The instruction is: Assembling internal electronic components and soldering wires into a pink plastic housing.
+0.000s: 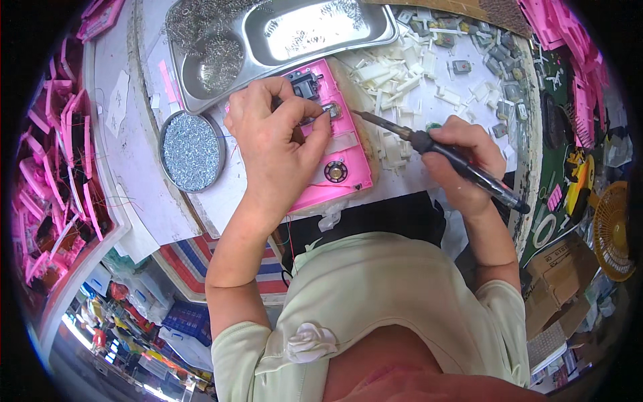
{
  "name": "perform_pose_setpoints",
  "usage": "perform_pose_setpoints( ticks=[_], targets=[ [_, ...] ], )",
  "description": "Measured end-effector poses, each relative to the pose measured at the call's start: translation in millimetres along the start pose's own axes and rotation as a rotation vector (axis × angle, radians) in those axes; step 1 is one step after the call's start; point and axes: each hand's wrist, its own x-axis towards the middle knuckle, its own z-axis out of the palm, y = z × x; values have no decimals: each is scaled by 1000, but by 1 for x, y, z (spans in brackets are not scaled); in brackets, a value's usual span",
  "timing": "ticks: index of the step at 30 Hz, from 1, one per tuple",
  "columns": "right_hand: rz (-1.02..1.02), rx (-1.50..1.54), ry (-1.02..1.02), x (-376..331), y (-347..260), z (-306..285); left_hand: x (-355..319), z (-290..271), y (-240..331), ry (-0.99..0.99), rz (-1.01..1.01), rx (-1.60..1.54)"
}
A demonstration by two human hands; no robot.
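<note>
A pink plastic housing (351,157) lies on the worktable before me, fitted with a small round speaker (335,172) with red wire and a black mechanism (305,85). My left hand (274,130) rests over its left side, with thumb and forefinger closed together beside a small metal part (331,110). What they pinch is hidden. In my right hand (469,161) is a soldering iron (462,166) with a dark handle. Its thin tip points left, close to the housing's right edge.
A round dish of small silvery screws (193,153) stands left of the housing. Behind is a metal tray (321,33) with curly metal pieces. White plastic parts (395,77) and small motors (499,60) lie at the right. Pink housings (60,174) pile up far left.
</note>
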Motion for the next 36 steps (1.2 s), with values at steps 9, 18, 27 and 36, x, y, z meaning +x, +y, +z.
perform_pose_setpoints(
  ticks=[9,18,27,36],
  targets=[
    [-112,-114,-79,15,7,13,0,-1,-5,-31,-11,-20],
    [-137,-134,-59,18,8,18,2,-2,-5,-32,3,-17],
    [-295,-157,-88,21,19,17,2,-2,-6,-27,12,-17],
    [-267,-132,-65,20,18,6,3,-3,-6,-19,25,-8]
  ],
)
